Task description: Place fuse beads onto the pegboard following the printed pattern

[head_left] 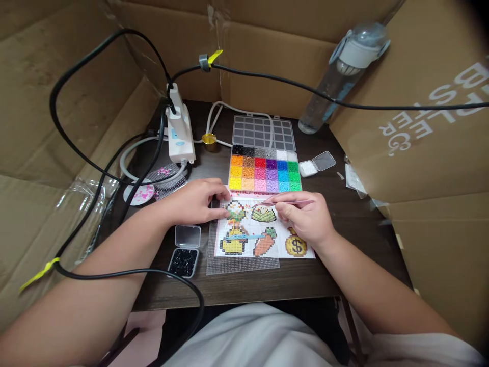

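A clear pegboard (244, 265) lies on the dark table over a pattern sheet (263, 239) printed with pixel pictures: a carrot, a money bag, a green shape. My left hand (196, 201) rests on the board's upper left corner, fingers curled and pressing down. My right hand (305, 219) pinches thin tweezers (282, 203), whose tips point left over the top of the sheet. A box of sorted coloured beads (263, 171) stands just behind the sheet, its clear lid (263, 132) folded back.
A small open case of black beads (184, 261) sits near the front left edge. A white power strip (179, 130) with black cables, a gold cap (209, 141), a small white-bead case (307, 168) and a water bottle (340, 76) stand behind. Cardboard walls enclose the table.
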`<state>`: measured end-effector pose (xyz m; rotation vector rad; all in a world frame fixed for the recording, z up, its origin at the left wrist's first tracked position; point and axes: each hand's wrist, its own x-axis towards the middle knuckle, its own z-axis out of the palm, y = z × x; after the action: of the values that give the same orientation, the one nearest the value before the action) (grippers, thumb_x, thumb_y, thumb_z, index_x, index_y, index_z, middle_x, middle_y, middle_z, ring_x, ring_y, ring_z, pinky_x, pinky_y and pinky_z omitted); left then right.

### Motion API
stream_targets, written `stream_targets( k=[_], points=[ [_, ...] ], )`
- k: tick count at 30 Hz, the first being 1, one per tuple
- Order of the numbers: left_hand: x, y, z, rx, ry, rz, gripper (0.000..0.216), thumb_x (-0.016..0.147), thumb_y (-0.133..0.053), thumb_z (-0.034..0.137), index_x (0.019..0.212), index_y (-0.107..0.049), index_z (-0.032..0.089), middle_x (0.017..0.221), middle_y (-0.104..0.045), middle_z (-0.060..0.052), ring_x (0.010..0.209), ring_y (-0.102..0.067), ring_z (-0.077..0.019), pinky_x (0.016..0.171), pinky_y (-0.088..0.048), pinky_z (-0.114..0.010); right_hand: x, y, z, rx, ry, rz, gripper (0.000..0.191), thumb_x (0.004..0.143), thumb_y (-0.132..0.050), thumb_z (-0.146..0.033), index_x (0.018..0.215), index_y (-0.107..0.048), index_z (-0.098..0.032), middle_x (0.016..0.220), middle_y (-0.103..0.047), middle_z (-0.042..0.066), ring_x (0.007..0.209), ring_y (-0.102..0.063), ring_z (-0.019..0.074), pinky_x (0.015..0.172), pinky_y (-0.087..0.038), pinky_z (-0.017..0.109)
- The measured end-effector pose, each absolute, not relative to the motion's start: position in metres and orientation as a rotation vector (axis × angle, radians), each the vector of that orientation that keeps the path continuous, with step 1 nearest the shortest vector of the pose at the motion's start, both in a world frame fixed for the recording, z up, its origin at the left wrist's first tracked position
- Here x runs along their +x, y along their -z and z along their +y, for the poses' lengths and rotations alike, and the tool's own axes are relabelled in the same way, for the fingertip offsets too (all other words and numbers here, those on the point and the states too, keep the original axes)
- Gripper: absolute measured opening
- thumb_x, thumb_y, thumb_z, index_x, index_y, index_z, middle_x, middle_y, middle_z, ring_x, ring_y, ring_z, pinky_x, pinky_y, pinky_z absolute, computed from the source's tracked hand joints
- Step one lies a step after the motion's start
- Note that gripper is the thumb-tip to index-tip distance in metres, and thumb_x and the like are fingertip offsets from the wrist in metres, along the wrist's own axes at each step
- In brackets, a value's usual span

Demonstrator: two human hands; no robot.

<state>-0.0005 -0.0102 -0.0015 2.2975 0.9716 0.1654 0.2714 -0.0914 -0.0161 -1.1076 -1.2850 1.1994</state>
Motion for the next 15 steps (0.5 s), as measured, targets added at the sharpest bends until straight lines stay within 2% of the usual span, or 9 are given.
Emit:
stream_targets(
  k=[8, 15],
  points=[
    [-0.001, 0.004, -0.008, 2.320, -0.177, 0.969, 0.038, 0.082, -0.070, 0.050, 0.102, -0.073, 0.018, 0.099, -0.068, -0.006, 0.077, -0.059, -0.0174, 0.072, -0.045, -0.031, 0.283, 0.024, -0.085, -1.035, -1.203, -1.183, 0.010, 0.082, -0.084, -0.032, 0.088, -0.085, -0.025, 0.064, -0.074, 0.002, 0.048, -0.050, 0.0098, 0.045, -0.039, 0.026],
    [-0.001, 0.002, -0.008, 2.318, -0.178, 0.972, 0.036, 0.081, -0.071, 0.049, 0.100, -0.074, 0.019, 0.097, -0.067, -0.005, 0.074, -0.059, -0.0161, 0.070, -0.045, -0.030, 0.288, 0.019, -0.077, -1.032, -1.174, -1.083, 0.015, 0.075, -0.088, -0.038, 0.084, -0.084, -0.027, 0.052, -0.066, -0.002, 0.044, -0.048, 0.0112, 0.042, -0.037, 0.027]
  ],
)
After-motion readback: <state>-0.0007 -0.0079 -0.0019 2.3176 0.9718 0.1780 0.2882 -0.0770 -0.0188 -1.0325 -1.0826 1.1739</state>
